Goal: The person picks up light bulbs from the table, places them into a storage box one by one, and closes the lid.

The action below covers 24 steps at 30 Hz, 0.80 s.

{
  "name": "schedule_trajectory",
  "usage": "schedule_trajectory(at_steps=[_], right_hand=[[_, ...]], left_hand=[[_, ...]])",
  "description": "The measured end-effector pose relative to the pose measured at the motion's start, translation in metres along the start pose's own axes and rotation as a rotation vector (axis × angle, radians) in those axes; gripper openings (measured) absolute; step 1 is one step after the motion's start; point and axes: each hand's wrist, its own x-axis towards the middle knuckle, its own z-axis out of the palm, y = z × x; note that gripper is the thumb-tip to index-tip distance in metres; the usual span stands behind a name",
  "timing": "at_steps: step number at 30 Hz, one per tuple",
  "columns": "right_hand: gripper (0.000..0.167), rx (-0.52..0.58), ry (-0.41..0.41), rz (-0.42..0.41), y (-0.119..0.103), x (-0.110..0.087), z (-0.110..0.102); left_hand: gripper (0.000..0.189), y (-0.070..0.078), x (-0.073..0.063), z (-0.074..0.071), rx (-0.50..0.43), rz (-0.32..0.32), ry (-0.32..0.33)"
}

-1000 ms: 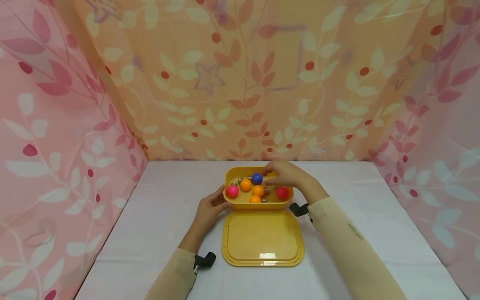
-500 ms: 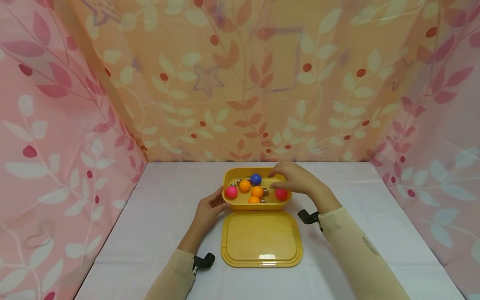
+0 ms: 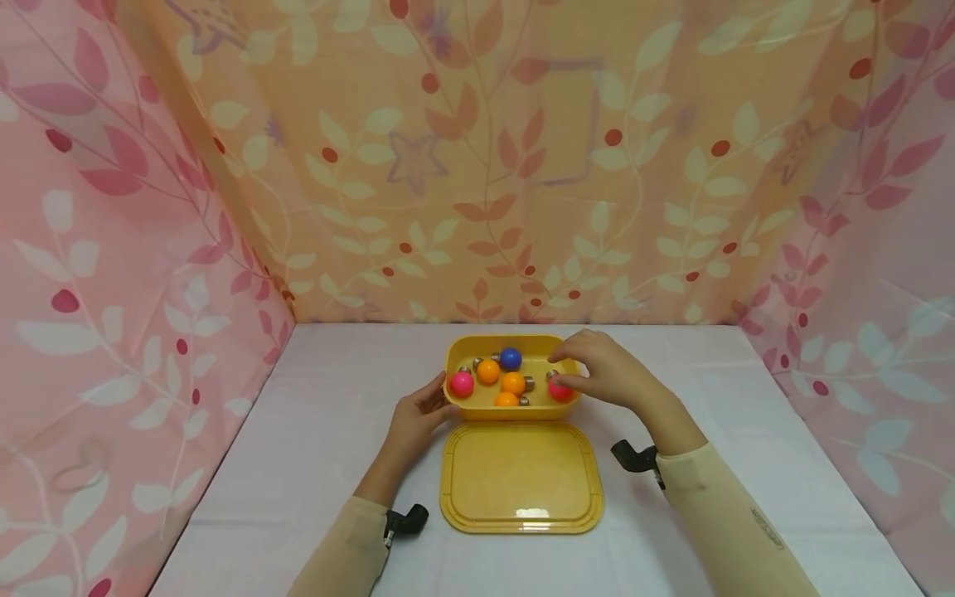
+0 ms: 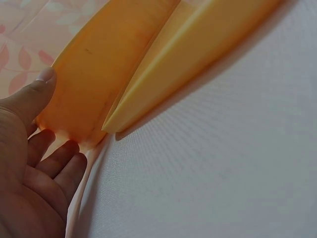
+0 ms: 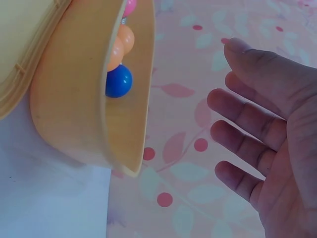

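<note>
A yellow plastic box (image 3: 540, 412) holds several small round light bulbs with metal screw bases. Inside are a blue bulb (image 3: 511, 359), a pink bulb (image 3: 462, 384) at the left, orange bulbs (image 3: 488, 371) in the middle, and a pinkish-red bulb (image 3: 561, 390) at the right end. My left hand (image 3: 418, 417) holds the box's left end; in the left wrist view its thumb and curled fingers touch the wall. Over the box's right end is my right hand (image 3: 608, 369), fingers spread, partly covering the red bulb. The right wrist view shows nothing in its grasp.
A yellow lid (image 3: 521, 479) lies flat just in front of the box, on a white-covered table (image 3: 336, 398). Floral cloth (image 3: 477, 166) hangs behind the table and along both sides.
My right hand has drawn back from beside the blue bulb toward the box's right end, its fingers spreading. The left hand has stayed on the box, and the bulbs lie as before.
</note>
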Motion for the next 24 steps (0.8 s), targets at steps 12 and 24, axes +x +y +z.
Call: schedule_trajectory(at_steps=[12,24], right_hand=[[0.029,0.007,0.104,-0.039,0.004,-0.03,0.007],[0.033,0.02,0.161,-0.014,0.005,-0.055,0.019]], left_hand=[[0.076,-0.002,0.0,0.001,0.002,0.003,0.0],[0.073,-0.002,0.002,-0.003,0.044,-0.001,0.011]])
